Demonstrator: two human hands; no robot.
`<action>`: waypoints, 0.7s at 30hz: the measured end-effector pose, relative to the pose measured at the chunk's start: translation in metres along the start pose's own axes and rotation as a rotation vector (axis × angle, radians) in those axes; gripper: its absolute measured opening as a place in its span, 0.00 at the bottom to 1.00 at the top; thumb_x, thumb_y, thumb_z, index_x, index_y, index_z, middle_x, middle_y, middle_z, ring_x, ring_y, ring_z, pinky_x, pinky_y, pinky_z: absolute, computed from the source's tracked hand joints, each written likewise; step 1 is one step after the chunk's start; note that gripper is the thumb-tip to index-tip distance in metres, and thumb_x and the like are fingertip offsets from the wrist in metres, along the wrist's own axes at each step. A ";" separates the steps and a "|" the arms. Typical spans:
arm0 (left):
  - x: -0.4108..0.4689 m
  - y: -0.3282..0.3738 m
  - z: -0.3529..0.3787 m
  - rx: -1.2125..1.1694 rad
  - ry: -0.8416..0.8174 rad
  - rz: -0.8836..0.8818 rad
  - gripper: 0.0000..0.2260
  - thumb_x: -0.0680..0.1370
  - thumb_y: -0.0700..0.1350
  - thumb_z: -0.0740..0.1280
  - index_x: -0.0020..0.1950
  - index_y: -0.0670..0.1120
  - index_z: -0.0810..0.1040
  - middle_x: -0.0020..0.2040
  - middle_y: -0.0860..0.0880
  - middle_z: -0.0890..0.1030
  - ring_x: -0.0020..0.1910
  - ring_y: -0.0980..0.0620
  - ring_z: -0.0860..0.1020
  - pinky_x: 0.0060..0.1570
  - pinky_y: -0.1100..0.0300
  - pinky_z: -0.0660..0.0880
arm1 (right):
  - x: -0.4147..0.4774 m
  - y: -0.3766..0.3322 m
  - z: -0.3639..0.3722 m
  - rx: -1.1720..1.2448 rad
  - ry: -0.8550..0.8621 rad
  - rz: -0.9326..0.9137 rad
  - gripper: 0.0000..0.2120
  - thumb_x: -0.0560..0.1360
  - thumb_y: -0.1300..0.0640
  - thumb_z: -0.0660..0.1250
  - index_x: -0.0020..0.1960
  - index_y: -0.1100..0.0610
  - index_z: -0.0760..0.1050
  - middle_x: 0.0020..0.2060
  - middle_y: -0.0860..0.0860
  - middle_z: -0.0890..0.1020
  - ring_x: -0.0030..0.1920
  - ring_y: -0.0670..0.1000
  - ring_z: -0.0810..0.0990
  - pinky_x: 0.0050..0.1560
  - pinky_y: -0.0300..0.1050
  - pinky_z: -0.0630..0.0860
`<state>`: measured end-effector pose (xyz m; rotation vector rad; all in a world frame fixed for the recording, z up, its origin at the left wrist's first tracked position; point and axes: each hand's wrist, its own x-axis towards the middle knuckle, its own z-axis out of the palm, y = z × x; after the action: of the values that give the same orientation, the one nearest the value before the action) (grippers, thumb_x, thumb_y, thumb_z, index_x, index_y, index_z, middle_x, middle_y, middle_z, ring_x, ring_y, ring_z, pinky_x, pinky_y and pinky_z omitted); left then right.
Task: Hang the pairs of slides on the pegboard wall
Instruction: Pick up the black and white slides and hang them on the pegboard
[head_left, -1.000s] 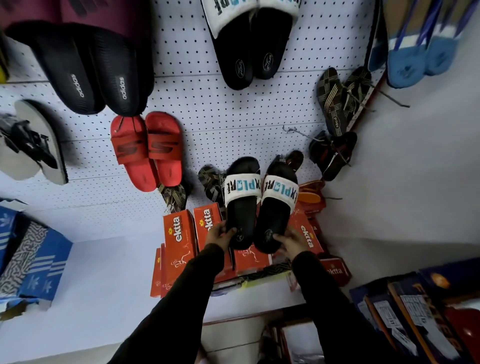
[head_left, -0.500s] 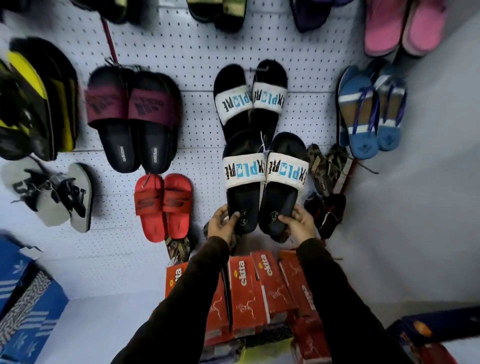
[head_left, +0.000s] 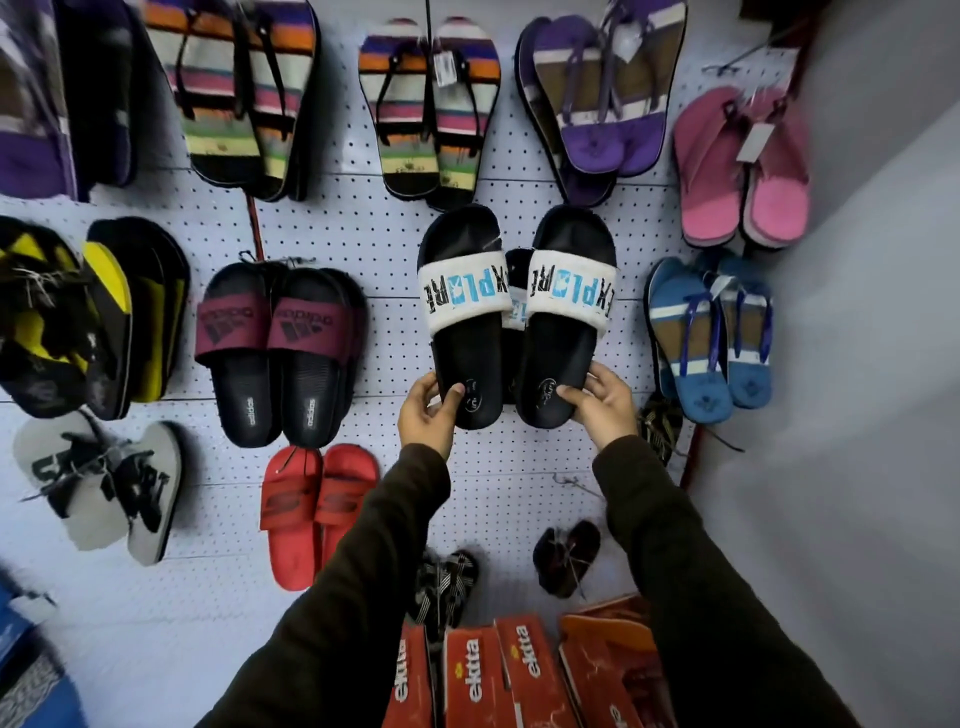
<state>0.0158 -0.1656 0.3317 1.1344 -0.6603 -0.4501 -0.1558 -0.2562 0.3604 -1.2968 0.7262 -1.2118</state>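
Observation:
I hold a pair of black slides with white straps printed in black and blue letters, up against the white pegboard wall (head_left: 519, 467). My left hand (head_left: 427, 415) grips the heel of the left slide (head_left: 465, 317). My right hand (head_left: 602, 405) grips the heel of the right slide (head_left: 563, 317). Both slides point toes up, side by side. Behind them, in the gap between the two, shows a bit of another matching slide (head_left: 515, 306) that hangs on the board; most of it is hidden.
Many pairs hang around: maroon-strapped black slides (head_left: 280, 353) to the left, red slides (head_left: 311, 509) below them, blue flip-flops (head_left: 711, 338) to the right, striped sandals (head_left: 431, 114) above. Red shoe boxes (head_left: 498, 670) stand below. A grey side wall (head_left: 857, 364) closes the right.
Both hands have lifted the pair of slides higher up the board, over the matching pair that hangs there. My view has tilted upward, so higher rows of sandals show.

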 end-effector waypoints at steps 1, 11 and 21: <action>0.007 0.004 0.002 0.005 0.010 -0.004 0.18 0.75 0.39 0.68 0.64 0.37 0.73 0.58 0.40 0.80 0.47 0.43 0.79 0.54 0.49 0.77 | 0.008 -0.004 0.003 0.006 -0.001 0.012 0.25 0.72 0.75 0.65 0.68 0.67 0.69 0.61 0.64 0.79 0.57 0.57 0.78 0.67 0.61 0.73; 0.048 -0.028 0.005 0.020 0.056 -0.133 0.14 0.74 0.36 0.68 0.60 0.38 0.75 0.52 0.41 0.78 0.51 0.44 0.77 0.62 0.36 0.73 | 0.050 0.028 0.008 -0.007 -0.029 0.204 0.26 0.72 0.76 0.63 0.69 0.66 0.68 0.65 0.66 0.77 0.65 0.66 0.77 0.64 0.64 0.74; 0.037 -0.042 0.005 0.177 0.070 0.083 0.24 0.76 0.42 0.67 0.71 0.47 0.67 0.67 0.50 0.72 0.58 0.51 0.75 0.57 0.63 0.73 | 0.047 0.054 0.015 -0.157 0.027 -0.114 0.26 0.77 0.66 0.64 0.73 0.55 0.63 0.71 0.52 0.70 0.69 0.52 0.70 0.65 0.45 0.70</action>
<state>0.0389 -0.2080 0.3037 1.2786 -0.6935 -0.2838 -0.1152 -0.3037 0.3221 -1.4704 0.7892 -1.2864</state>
